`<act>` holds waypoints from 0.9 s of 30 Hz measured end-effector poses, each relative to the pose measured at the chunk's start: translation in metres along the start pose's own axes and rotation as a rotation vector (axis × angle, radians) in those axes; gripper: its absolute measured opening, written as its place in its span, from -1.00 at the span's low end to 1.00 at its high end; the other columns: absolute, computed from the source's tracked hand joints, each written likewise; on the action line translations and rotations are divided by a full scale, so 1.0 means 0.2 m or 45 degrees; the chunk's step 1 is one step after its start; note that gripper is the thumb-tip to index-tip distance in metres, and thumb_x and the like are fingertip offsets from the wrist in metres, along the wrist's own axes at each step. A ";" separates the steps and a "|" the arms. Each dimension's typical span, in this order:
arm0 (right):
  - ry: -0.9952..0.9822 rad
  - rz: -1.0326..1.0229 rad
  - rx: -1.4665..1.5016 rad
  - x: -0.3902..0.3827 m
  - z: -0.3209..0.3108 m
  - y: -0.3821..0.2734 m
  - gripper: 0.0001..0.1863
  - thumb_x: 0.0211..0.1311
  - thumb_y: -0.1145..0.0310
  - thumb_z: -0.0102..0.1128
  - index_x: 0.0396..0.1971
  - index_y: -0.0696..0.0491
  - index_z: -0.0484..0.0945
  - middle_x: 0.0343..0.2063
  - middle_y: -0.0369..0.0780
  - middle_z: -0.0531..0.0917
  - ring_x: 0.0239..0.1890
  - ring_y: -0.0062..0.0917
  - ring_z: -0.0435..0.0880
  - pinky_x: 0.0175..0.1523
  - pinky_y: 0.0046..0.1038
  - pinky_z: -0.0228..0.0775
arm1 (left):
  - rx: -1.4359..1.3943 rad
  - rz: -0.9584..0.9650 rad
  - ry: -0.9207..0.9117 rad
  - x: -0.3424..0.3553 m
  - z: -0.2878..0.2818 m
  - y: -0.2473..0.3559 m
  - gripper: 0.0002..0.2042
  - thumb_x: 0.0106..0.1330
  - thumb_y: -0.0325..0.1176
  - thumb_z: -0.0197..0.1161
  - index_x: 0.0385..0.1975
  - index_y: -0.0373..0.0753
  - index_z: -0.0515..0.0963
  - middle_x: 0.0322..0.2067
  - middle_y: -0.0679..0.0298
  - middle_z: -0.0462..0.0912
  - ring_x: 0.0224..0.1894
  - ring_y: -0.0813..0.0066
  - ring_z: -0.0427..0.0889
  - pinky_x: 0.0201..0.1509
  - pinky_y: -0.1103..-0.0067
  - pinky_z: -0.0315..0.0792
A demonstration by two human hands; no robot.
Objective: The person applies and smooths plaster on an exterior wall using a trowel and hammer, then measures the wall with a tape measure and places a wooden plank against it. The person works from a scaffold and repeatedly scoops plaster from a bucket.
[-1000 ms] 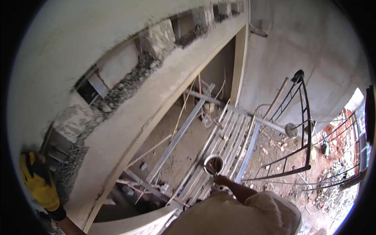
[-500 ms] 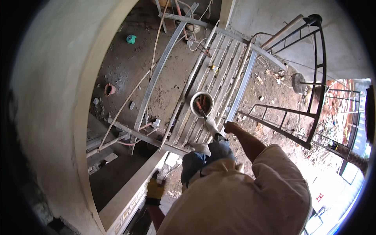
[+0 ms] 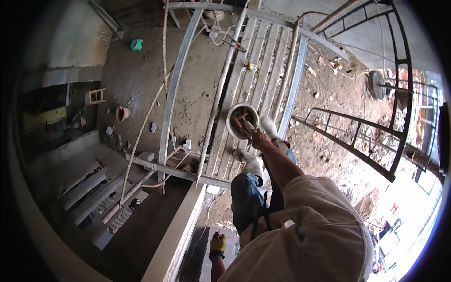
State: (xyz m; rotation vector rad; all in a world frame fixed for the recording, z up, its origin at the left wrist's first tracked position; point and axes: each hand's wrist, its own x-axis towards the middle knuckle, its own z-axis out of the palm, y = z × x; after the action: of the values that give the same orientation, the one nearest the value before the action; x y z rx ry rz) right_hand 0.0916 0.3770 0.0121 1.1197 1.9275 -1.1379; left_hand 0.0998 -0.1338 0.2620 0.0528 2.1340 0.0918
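A round pale bucket stands on the scaffold planks, holding several hand tools with reddish-brown parts. Bare and closed, my right hand is at the bucket's near right rim, its fingers around a hand tool with a pale handle. The tool's other end is down in the bucket, and its exact kind is unclear. My left hand, in a yellow glove with a dark cuff, hangs low beside the wall ledge. Its fingers look curled; what they hold, if anything, cannot be made out. My feet in pale footwear are on the planks by the bucket.
A yellow tape measure lies on the planks beyond the bucket. Black metal frames stand at the right. Metal bars and a thin pole cross at the left. Below lie a teal container and a reddish bucket.
My right hand has moved left and forward to the bucket's rim and taken hold of the tool. My left hand has shifted right and lower. The view has turned, showing more at the left.
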 end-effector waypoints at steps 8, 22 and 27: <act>0.307 -0.241 0.379 0.61 -0.01 0.26 -0.65 0.15 0.35 0.09 -0.03 -0.04 0.59 -0.15 0.02 0.67 0.01 -0.01 0.61 0.09 -0.11 0.48 | -0.523 0.298 0.058 0.92 0.18 1.10 -0.58 0.29 -0.38 0.29 0.15 -0.28 0.47 -0.03 0.10 0.67 -0.05 0.35 0.68 -0.01 0.49 0.55; 0.204 -0.211 -0.577 2.65 -0.96 0.49 -0.12 0.11 0.10 0.39 0.38 -0.09 0.10 0.25 -0.07 0.34 0.27 -0.08 0.39 0.26 -0.09 0.36 | -0.071 -0.272 0.100 1.97 1.27 2.16 -0.31 0.19 -0.13 0.33 0.25 -0.41 0.33 0.15 -0.22 0.45 0.24 -0.13 0.41 0.30 0.26 0.33; 0.124 -0.219 -0.617 2.76 -0.77 0.61 -0.47 0.25 0.14 0.18 0.20 -0.11 0.34 0.12 -0.19 0.50 0.17 -0.25 0.52 0.11 -0.08 0.43 | -0.151 -0.062 0.253 1.81 1.01 2.37 -0.43 0.19 -0.34 0.33 0.19 -0.41 0.38 0.11 -0.20 0.47 0.13 -0.14 0.48 0.18 0.25 0.45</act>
State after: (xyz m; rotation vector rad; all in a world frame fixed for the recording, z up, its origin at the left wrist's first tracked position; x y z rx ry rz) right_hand -0.0582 0.7419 -0.4219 0.7669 2.2486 -0.6474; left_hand 0.0771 0.3749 -0.1086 -0.0814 2.3220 0.2020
